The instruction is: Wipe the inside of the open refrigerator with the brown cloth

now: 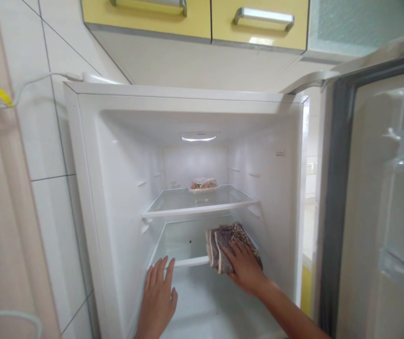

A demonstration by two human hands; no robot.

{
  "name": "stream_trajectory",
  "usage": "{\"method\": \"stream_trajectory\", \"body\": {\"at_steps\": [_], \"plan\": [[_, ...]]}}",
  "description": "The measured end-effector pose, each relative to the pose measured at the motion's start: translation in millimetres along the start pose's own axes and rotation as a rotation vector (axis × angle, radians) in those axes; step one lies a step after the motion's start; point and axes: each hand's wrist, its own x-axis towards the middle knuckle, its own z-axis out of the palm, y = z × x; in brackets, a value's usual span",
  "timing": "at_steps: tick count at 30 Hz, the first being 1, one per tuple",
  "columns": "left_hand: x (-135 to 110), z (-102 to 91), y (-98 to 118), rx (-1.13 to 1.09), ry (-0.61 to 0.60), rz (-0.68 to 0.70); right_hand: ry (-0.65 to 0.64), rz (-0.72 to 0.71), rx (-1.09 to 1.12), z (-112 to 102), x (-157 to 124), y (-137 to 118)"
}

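Note:
A folded brown patterned cloth (219, 247) with pale edging lies over the right part of the lower glass shelf (178, 238) and its white front edge. My right hand (244, 264) holds this cloth from above, fingers spread across it. At the left end of the same shelf, my left hand (159, 292) is open with its fingers stretched out, near the front edge and the side wall. Whether its fingertips touch the shelf I cannot tell. Both hands are inside the open refrigerator (187, 101).
Above, an upper glass shelf (173, 200) bears a wrapped food tray (203, 185) at its back. The refrigerator door (382, 197) stands open on the right. Yellow cabinets (258, 35) hang overhead. A tiled wall (55, 221) and a white cable (28, 84) are at the left.

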Motion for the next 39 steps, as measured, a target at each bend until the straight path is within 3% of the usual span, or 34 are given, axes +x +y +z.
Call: {"method": "stream_trajectory", "body": {"at_steps": [7, 15, 20, 25, 28, 33, 36, 39], "plan": [[-1.1, 2.5, 0.9, 0.006, 0.007, -0.004, -0.038, 0.051, 0.098, -12.5, 5.3, -22.1], [1.7, 0.4, 5.7, 0.036, 0.015, 0.005, -0.196, -0.055, 0.141, -12.5, 68.1, -70.5], [1.9, 4.7, 11.7, 0.041, 0.023, -0.025, -0.204, -0.175, 0.177, -2.1, 101.6, -109.5], [-4.8, 19.4, 13.8, 0.058, 0.106, -0.02, -0.191, -0.305, 0.214, 10.7, 132.8, -153.7], [-7.5, 22.6, 12.2, 0.043, 0.097, -0.027, -0.192, -0.337, 0.217, 19.3, 155.0, -165.2], [-8.0, 18.5, 4.3, 0.011, 0.041, -0.026, -0.154, -0.292, 0.181, 29.2, 191.5, -138.4], [-8.3, 16.5, -0.4, 0.011, 0.008, -0.015, -0.115, -0.194, 0.152, 28.2, 203.6, -99.3], [-8.3, 14.9, -1.2, 0.012, -0.002, -0.016, -0.07, -0.082, 0.118, 21.4, 198.5, -47.9]]}}
